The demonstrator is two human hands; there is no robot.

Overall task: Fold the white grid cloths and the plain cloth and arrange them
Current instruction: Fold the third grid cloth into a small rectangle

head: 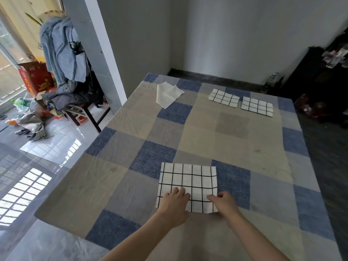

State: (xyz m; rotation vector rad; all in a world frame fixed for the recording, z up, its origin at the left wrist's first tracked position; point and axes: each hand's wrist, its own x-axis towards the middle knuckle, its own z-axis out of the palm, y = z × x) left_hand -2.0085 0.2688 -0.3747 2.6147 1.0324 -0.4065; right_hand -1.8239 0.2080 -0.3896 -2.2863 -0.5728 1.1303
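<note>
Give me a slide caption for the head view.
Both hands press a grid cloth; two folded ones wait beyond.

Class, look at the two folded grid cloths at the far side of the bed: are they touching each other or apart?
Apart. The head view shows a narrow strip of checked bedcover between the left folded grid cloth and the right folded grid cloth.

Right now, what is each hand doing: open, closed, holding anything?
Left hand: open, fingers flat on the near grid cloth.
Right hand: closed, pinching that cloth's near right edge.
</note>
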